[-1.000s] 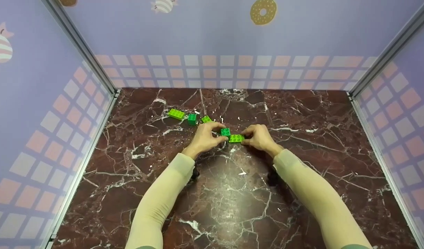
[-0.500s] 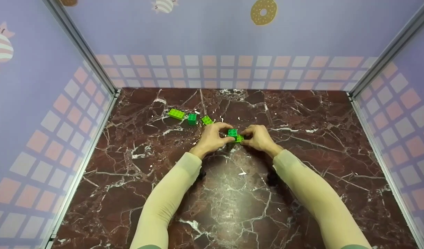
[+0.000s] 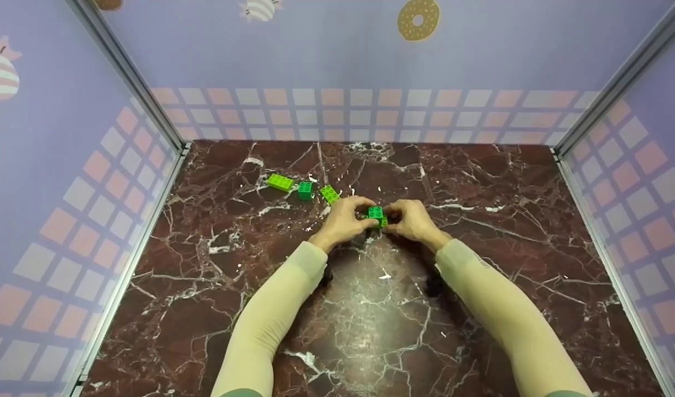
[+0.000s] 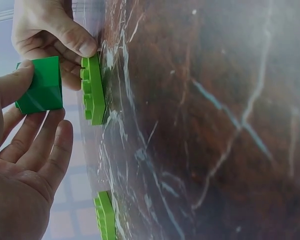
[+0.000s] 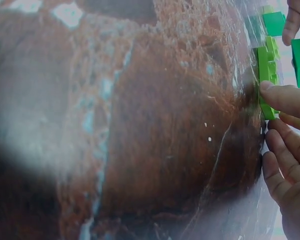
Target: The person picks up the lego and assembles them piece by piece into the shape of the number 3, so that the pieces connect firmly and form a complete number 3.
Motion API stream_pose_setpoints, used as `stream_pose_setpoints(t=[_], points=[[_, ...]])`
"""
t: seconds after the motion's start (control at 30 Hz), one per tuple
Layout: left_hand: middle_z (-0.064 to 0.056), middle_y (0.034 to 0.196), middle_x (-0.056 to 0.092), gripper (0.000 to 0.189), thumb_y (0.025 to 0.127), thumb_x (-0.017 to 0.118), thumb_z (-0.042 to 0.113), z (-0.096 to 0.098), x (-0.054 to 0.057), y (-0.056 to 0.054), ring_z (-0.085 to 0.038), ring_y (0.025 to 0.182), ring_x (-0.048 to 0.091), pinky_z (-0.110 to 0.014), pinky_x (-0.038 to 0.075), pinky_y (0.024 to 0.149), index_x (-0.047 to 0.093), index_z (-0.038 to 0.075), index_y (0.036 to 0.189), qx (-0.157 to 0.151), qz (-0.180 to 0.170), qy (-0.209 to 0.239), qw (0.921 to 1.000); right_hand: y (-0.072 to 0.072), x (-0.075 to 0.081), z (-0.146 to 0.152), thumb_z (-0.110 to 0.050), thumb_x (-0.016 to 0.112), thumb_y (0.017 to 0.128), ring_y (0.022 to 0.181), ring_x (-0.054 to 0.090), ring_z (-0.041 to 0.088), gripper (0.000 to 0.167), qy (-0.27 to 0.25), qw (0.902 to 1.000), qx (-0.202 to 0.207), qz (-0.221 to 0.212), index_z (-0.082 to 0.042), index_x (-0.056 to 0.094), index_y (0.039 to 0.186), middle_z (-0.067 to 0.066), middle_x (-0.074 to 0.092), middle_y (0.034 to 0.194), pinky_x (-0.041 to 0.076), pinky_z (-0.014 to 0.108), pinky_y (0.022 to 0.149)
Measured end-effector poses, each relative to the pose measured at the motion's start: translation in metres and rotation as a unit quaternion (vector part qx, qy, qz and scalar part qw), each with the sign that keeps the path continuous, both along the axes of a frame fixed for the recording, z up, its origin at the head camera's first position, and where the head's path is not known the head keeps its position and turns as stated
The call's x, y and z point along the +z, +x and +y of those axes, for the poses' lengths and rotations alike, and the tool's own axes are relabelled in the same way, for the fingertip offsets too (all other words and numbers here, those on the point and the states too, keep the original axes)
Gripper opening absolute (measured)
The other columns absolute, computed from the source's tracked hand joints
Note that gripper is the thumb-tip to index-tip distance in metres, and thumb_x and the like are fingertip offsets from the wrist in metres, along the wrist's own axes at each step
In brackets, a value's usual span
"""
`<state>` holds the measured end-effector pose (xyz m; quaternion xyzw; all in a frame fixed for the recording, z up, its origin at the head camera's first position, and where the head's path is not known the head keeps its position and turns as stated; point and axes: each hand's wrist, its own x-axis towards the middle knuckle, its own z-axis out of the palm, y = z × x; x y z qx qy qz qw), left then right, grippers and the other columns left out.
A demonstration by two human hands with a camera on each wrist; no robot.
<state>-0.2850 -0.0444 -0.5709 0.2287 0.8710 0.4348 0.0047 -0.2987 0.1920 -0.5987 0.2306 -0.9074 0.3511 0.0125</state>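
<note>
left hand (image 3: 343,221) pinches a dark green block (image 3: 375,213) just above a lime brick (image 4: 93,92); right hand (image 3: 414,220) pinches that brick's end, short of the bench's (image 3: 370,331) back edge. toward its back-left corner: second lime brick (image 3: 330,194), green cube (image 3: 305,191), third lime brick (image 3: 280,182).

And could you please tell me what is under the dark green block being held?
A light green brick lies beneath the held block, with a visible gap between. In the head view, the block hides most of the brick's top.

Lilac walls (image 3: 326,55), pink-white checks (image 3: 390,97), grey corner posts (image 3: 617,82); veined maroon surface (image 3: 370,325).
</note>
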Motion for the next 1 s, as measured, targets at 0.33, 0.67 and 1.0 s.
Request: stream_pose_setpoints(t=[0.33, 0.67, 1.0], points=[[-0.017, 0.129, 0.082, 0.041, 0.093, 0.092, 0.015, 0.009, -0.005, -0.006, -0.035, 0.121, 0.079, -0.047, 0.062, 0.112, 0.081, 0.002, 0.13, 0.002, -0.008, 0.001, 1.0, -0.004, -0.002, 0.009, -0.017, 0.098, 0.077, 0.1, 0.081, 0.032, 0.048, -0.053, 0.9984, 0.014, 0.013, -0.005, 0.086, 0.122, 0.016, 0.086, 0.112, 0.067, 0.044, 0.093], [-0.013, 0.131, 0.084, 0.041, 0.091, 0.094, 0.018, 0.015, -0.01, -0.013, -0.031, 0.124, 0.079, -0.045, 0.061, 0.114, 0.082, 0.006, 0.129, 0.012, -0.004, -0.018, 0.9998, 0.002, 0.018, 0.003, -0.011, 0.094, 0.087, 0.109, 0.083, 0.042, 0.044, -0.039, 0.9989, -0.009, -0.025, 0.001, 0.083, 0.128, 0.021, 0.085, 0.122, 0.067, 0.057, 0.1], [-0.013, 0.13, 0.085, 0.043, 0.092, 0.093, 0.017, 0.016, -0.01, -0.015, -0.032, 0.126, 0.08, -0.046, 0.061, 0.116, 0.082, 0.005, 0.132, 0.018, -0.026, -0.019, 0.9993, 0.002, 0.015, 0.005, -0.005, 0.092, 0.087, 0.112, 0.083, 0.041, 0.044, -0.047, 0.9969, -0.027, -0.057, 0.001, 0.082, 0.129, 0.021, 0.084, 0.125, 0.067, 0.056, 0.102]])
